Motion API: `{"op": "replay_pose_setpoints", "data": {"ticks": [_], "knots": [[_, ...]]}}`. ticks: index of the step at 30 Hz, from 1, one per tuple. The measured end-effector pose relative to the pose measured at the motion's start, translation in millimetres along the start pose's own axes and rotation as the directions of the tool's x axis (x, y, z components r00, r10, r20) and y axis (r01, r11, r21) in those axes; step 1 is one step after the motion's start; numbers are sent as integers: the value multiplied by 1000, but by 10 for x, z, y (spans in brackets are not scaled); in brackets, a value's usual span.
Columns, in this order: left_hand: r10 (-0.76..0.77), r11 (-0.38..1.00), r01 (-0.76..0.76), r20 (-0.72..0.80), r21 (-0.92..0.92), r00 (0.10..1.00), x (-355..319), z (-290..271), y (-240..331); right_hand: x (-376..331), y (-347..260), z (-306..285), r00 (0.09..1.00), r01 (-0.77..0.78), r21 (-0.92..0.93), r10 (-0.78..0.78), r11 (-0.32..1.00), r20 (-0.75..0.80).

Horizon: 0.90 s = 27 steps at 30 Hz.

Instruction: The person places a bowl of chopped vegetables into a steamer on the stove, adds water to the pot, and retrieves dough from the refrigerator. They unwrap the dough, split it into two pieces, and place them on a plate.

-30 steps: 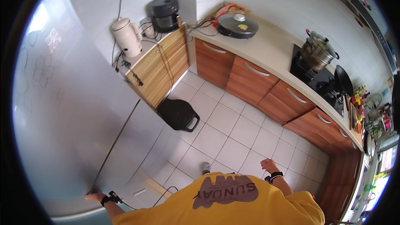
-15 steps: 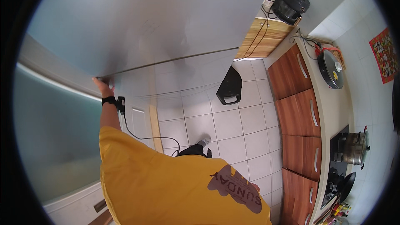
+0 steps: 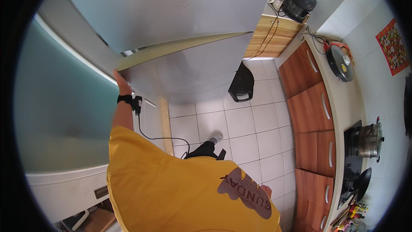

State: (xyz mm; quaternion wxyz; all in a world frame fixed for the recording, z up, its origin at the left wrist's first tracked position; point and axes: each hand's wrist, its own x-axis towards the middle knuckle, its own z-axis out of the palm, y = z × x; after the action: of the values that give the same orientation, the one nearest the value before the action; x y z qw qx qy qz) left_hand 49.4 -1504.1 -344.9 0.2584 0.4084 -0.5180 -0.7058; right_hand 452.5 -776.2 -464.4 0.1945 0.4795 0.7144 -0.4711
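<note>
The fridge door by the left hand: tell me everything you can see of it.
The fridge door is a large, flat, matt silver-grey panel that looks like metal, with a pale cream edge along its top. It stands swung partly open, out over the white tiled floor; a dark gap shows at the hinge side. The left hand grips its corner edge. A second grey door sits above it, and a black bin stands just beyond its far end.

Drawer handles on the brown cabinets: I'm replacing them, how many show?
5: handle nearest the wooden cabinet, then, and at the bottom edge. More may be hidden.
</note>
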Motion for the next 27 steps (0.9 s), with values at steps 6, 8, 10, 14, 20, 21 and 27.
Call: {"op": "replay_pose_setpoints", "data": {"ticks": [6, 8, 10, 14, 20, 21, 27], "knots": [[-27, 973, -42, 297, 225, 954, -1124, -710, -118, 392, 626, 137, 947, 256, -286, -181, 923, 265], [-118, 950, -25, 430, 313, 895, -1634, -960, -110, 528, 472, 237, 965, 153, -103, -127, 983, 228], [-268, 900, 19, 516, 436, 814, -2051, -1148, -69, 560, 97, 365, 954, 250, -103, -228, 963, 193], [-391, 768, -253, 743, 589, 543, -2312, -1059, -2, 214, -1102, 645, 777, 629, -213, -599, 748, 195], [-365, 778, -202, 689, 595, 626, -1932, -284, -107, -1096, -2455, 537, 578, 718, 354, -797, 599, 175], [-360, 815, -162, 705, 556, 611, -1806, -112, -135, -1237, -2552, 468, 531, 751, 365, -832, 550, 160], [-479, 876, 283, 635, 391, 607, -1038, 888, -580, -1061, -2922, -63, 542, 576, -607, -812, 547, -217]]}}
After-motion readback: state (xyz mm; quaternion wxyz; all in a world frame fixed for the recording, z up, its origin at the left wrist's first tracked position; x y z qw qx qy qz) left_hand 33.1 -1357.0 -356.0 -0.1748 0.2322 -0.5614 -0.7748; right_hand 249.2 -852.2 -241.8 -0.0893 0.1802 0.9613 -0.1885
